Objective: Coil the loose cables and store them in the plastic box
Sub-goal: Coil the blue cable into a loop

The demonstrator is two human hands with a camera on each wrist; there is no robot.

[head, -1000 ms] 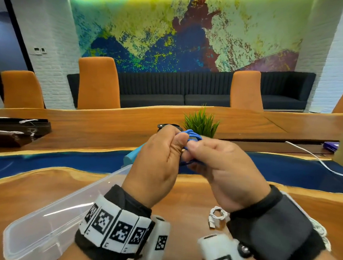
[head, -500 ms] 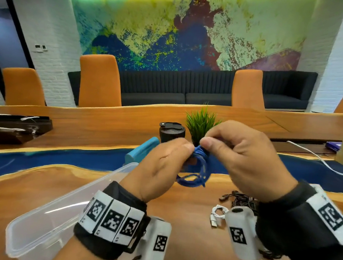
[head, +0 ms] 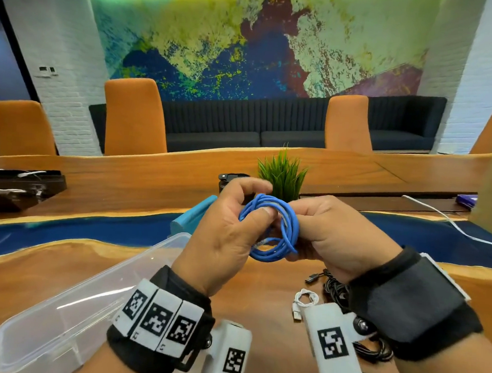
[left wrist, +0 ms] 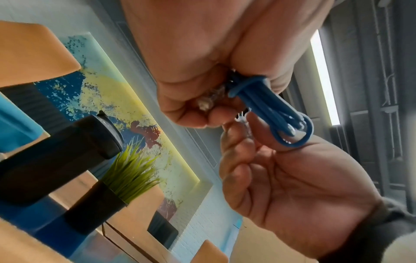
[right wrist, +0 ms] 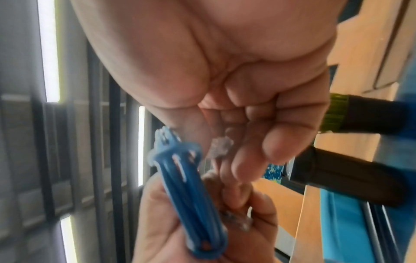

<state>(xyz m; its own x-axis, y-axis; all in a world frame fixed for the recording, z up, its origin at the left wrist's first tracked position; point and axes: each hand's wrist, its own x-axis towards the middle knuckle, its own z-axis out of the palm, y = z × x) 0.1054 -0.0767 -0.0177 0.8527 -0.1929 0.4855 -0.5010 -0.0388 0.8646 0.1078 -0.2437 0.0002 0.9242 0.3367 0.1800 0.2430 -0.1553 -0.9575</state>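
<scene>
A blue cable (head: 276,232), wound into a round coil, hangs in the air between both hands above the wooden table. My left hand (head: 236,229) pinches the coil's left side, thumb on top. My right hand (head: 323,232) holds the coil's right side from behind with curled fingers. The left wrist view shows the blue cable (left wrist: 270,110) edge-on, with a clear plug inside my left hand. The right wrist view shows the blue cable (right wrist: 189,192) with clear plugs near the fingers. The clear plastic box (head: 64,316) lies open at the lower left, nothing seen inside.
A small coiled white cable (head: 303,302) and a tangle of black cables (head: 336,288) lie on the table under my right wrist. A grass plant (head: 282,174), a black flask (head: 230,181) and a teal object (head: 193,216) stand beyond the hands. A white cable (head: 451,224) runs far right.
The coil has turned to face me as an open ring. My right hand dropped from above the coil to its right side, and my left thumb now lies across the loops.
</scene>
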